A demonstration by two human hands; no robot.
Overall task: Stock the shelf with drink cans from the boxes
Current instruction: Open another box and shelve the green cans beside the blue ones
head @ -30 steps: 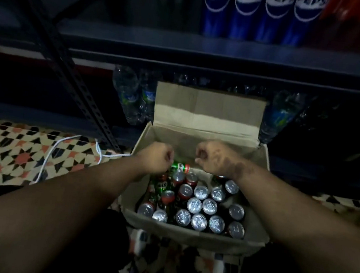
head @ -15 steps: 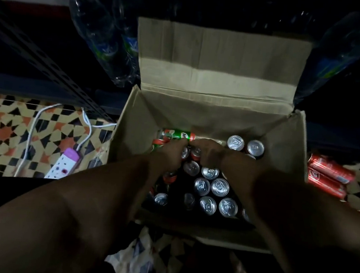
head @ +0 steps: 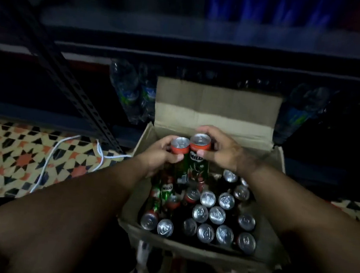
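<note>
Right now each hand grips one can above the box: left hand the left can, right hand the right can, fingers curled round. Both cans touch, upright.

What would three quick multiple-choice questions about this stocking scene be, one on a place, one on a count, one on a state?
1. Where is the white cable?
A. on the patterned floor, left of the box
B. inside the box
C. on the shelf

2. How many cans do the hands hold?
A. one
B. two
C. four

3. How does the cardboard box stand?
A. taped closed
B. open, back flap up
C. tipped over

Answers: 1 A, it trails across the tiles. 2 B, the left hand grips one can and the right hand another. 3 B, can tops show inside.
</note>
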